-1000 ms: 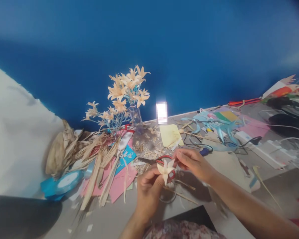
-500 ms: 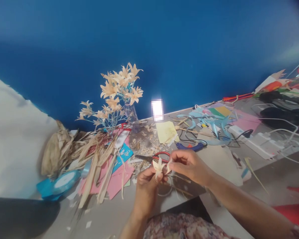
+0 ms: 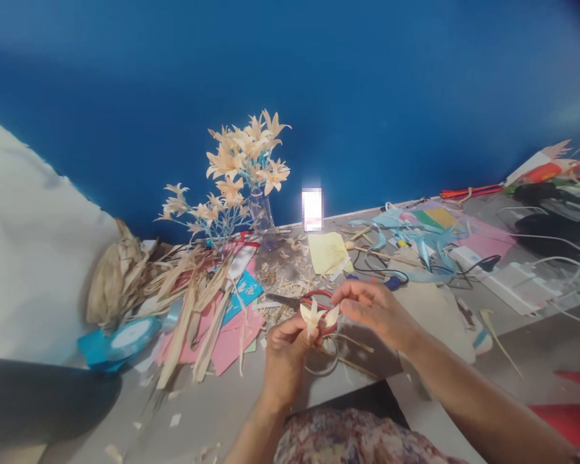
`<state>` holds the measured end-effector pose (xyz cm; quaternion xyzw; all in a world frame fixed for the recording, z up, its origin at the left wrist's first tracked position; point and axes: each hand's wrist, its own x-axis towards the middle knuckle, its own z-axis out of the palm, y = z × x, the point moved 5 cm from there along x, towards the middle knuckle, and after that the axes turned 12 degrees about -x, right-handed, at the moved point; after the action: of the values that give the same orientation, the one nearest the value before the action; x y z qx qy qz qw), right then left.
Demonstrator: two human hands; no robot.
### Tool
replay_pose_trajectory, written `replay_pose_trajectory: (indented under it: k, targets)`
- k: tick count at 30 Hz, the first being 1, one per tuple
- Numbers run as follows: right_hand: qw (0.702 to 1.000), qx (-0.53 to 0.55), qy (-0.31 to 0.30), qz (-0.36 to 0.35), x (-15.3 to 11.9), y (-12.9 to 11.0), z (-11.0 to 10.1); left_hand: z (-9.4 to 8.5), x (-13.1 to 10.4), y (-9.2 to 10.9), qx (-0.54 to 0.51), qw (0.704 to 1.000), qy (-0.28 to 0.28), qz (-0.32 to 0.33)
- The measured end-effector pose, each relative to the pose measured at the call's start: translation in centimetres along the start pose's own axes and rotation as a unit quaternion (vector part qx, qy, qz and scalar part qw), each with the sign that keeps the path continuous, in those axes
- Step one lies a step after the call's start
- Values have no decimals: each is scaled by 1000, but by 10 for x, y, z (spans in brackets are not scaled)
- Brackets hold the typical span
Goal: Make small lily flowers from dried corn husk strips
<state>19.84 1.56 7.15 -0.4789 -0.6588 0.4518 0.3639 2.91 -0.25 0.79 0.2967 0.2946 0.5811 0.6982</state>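
Pinched between the fingers of my left hand [image 3: 287, 351] is a small cream flower [image 3: 311, 317] with pointed petals. A separate-looking cream petal [image 3: 331, 317] sticks out on its right side. My right hand [image 3: 374, 309] hovers just right of that petal, its fingers apart and nothing visible in them. Behind the flower lie scissors [image 3: 314, 298] with red handles, partly hidden by the flower and my hands. Farther back, a clear vase [image 3: 261, 216] holds a bunch of cream flowers [image 3: 251, 148] on light blue stems.
Dried husks [image 3: 188, 322] and pink paper [image 3: 227, 341] lie left, beside a blue ribbon roll [image 3: 134, 338]. Yellow paper [image 3: 327, 252] is behind my hands. Blue ribbons [image 3: 423, 241] and a white power strip [image 3: 493, 277] are on the right. A blue wall [image 3: 367, 116] rises behind.
My right fingers have let go of the petal and moved slightly right and up from it. The flower remains in my left hand. The view has shifted a little, moving the background objects.
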Motion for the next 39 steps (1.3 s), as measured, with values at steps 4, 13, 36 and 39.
replay_pose_trajectory:
  k: [4, 13, 36, 39]
  targets:
    - [999, -12, 41, 21, 0, 4, 2, 1, 2, -1, -83, 996, 16, -16]
    - [956, 208, 189, 83, -8, 36, 31, 22, 2, -26, -121, 990, 65, -19]
    - [974, 31, 211, 81, -21, 53, 13, 29, 21, -37, 56, 998, 41, 8]
    - [989, -38, 134, 54, -19, 59, 9, 27, 24, -28, 137, 989, 30, 48]
